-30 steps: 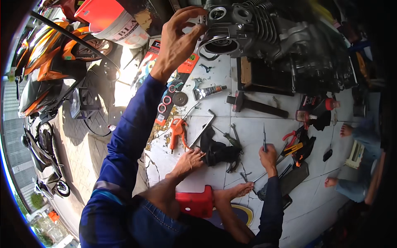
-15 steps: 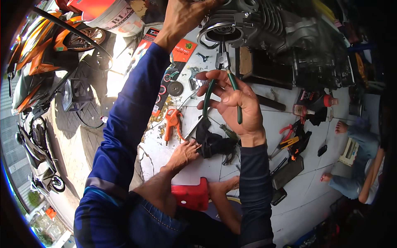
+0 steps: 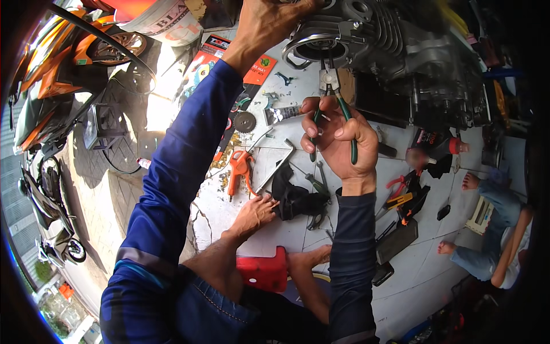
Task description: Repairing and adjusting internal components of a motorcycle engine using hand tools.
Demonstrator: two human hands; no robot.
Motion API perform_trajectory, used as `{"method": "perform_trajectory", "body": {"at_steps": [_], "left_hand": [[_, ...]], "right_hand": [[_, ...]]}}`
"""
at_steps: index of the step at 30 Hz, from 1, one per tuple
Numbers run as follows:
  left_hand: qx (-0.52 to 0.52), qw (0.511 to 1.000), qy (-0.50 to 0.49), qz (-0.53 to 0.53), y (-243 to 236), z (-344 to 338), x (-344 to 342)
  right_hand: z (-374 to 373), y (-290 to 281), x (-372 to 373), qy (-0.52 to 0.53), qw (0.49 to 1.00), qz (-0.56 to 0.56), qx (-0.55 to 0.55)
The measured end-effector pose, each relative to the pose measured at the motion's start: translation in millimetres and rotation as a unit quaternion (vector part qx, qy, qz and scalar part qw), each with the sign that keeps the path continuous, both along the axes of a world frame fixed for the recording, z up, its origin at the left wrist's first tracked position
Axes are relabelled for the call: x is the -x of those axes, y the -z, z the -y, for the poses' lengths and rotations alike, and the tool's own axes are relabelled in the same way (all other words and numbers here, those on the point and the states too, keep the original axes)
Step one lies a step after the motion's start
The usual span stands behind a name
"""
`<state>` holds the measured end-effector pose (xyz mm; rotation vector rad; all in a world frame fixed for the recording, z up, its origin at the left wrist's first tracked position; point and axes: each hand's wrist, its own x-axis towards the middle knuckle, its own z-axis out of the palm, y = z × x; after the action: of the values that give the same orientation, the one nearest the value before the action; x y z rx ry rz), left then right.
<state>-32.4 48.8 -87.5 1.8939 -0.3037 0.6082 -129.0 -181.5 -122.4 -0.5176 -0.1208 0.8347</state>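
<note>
At the top, my left hand (image 3: 264,24) rests against a grey metal engine (image 3: 395,43) with cooling fins; its fingertips are partly cut off by the picture's edge. My right hand (image 3: 350,140) holds circlip pliers (image 3: 330,81) with green handles, the fingers around one handle and the thumb side against the other. The handles stand apart. The slim plier tips point into a round opening (image 3: 315,50) in the engine; whether they grip a ring inside cannot be made out.
An orange air blow gun (image 3: 239,167), a bent metal wrench (image 3: 279,165), a black cloth (image 3: 295,198) and a dark gear (image 3: 245,121) lie on the tiles. Red-handled pliers (image 3: 395,183) lie right. My bare foot (image 3: 255,213) is near the cloth. Another person (image 3: 492,229) sits far right.
The pliers have turned and shifted right with my right hand, and their handles are slightly closer together. The tips stay in the engine opening. My left hand remains on the engine.
</note>
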Motion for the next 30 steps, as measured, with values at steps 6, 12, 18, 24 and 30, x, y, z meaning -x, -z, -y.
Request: {"method": "perform_trajectory", "body": {"at_steps": [6, 12, 18, 24, 30], "left_hand": [[0.008, 1.0, 0.003, -0.005, 3.1, -2.2, 3.4], [0.026, 1.0, -0.001, -0.011, 9.3, -3.3, 5.7], [0.07, 0.997, -0.015, -0.021, 20.6, -4.1, 8.9], [0.099, 0.994, -0.034, -0.025, 28.1, -1.1, 9.1], [0.107, 0.993, -0.038, -0.026, 29.4, 1.9, 7.7]], "right_hand": [[-2.5, 2.5, -0.7, -0.003, 1.0, -0.015, -0.004], [-12.4, 3.4, -4.5, 0.001, 0.998, -0.046, -0.048], [-30.1, 1.1, -0.9, 0.04, 0.999, -0.032, 0.018], [-37.0, -15.9, -4.7, 0.048, 0.997, -0.06, 0.029], [-43.4, -36.5, -4.6, 0.073, 0.905, 0.118, 0.403]]}}
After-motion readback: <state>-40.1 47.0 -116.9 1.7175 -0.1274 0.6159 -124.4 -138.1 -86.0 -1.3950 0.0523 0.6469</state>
